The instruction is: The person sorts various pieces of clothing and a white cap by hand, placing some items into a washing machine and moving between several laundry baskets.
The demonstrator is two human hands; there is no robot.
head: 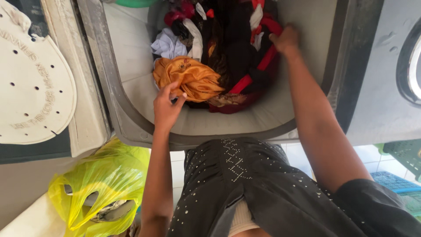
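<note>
The left hand (167, 105), in the middle of the frame, pinches the orange cloth (189, 78) lying at the near edge of the clothes pile (228, 52) in the grey tub (280, 118). The right hand (286, 40), at upper centre, is closed on a black and red garment (263, 66). It seems better to take a fuller grip and lift each piece free slowly, so they do not tangle.

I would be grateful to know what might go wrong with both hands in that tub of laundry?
The left hand pinches only a fold of the orange satin cloth, which looks slippery and may slide free. The right hand grips red-and-black clothes tangled in the pile, so pulling could drag other pieces over the grey tub rim.
</note>
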